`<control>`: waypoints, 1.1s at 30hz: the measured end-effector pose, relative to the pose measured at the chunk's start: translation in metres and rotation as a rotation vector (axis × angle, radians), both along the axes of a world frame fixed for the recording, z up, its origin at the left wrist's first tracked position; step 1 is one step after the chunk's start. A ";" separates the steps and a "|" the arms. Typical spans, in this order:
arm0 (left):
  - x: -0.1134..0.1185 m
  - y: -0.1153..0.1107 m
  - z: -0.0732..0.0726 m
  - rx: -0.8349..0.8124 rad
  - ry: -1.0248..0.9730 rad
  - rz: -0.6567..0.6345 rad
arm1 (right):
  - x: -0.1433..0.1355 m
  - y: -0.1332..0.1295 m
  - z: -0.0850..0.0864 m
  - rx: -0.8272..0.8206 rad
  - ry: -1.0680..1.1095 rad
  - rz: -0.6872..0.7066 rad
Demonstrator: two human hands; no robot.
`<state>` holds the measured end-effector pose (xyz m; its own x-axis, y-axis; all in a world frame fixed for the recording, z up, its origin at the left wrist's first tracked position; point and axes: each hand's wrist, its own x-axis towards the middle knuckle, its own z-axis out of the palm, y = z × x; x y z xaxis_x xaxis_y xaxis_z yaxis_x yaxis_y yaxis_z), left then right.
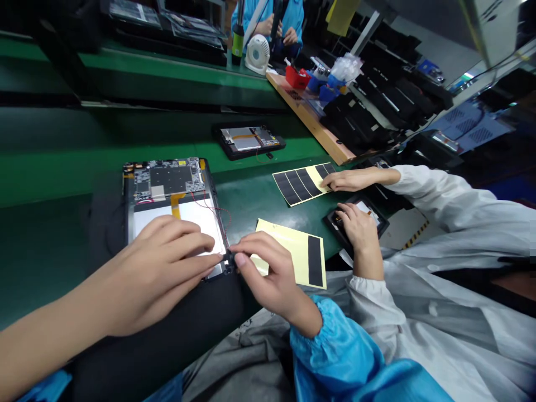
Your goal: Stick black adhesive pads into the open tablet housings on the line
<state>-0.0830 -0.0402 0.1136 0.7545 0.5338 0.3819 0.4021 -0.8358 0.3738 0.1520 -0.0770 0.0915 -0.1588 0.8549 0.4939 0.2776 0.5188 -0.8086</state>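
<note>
An opened tablet lies in front of me, with its circuit board at the far end and a white battery below. An orange ribbon cable and thin red wires run across it. My left hand rests over the battery with fingers stretched out, the fingertips at the tablet's near right corner. There, thumb and index finger of my right hand pinch a small black part, whose exact kind I cannot make out. Right of this hand lies a yellow backing sheet bearing one black adhesive strip.
At my right, a co-worker's hand touches a sheet of black strips; the other hand rests on another opened device. Farther off lie a smaller opened tablet, a white fan and a red bin.
</note>
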 end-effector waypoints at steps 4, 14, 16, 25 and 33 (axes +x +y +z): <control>-0.002 0.009 0.002 0.119 0.042 -0.043 | 0.002 -0.007 -0.003 0.056 -0.101 0.008; -0.008 0.042 -0.001 -0.001 -0.024 -0.199 | 0.007 -0.013 -0.011 0.113 -0.183 0.017; -0.006 0.047 0.001 -0.078 -0.026 -0.230 | 0.008 -0.012 -0.012 0.165 -0.220 0.029; 0.008 0.065 0.007 -0.236 0.047 -0.280 | 0.013 -0.002 0.003 0.243 -0.498 0.090; 0.031 0.070 0.013 -0.271 0.084 -0.216 | 0.011 -0.009 0.000 0.214 -0.410 0.068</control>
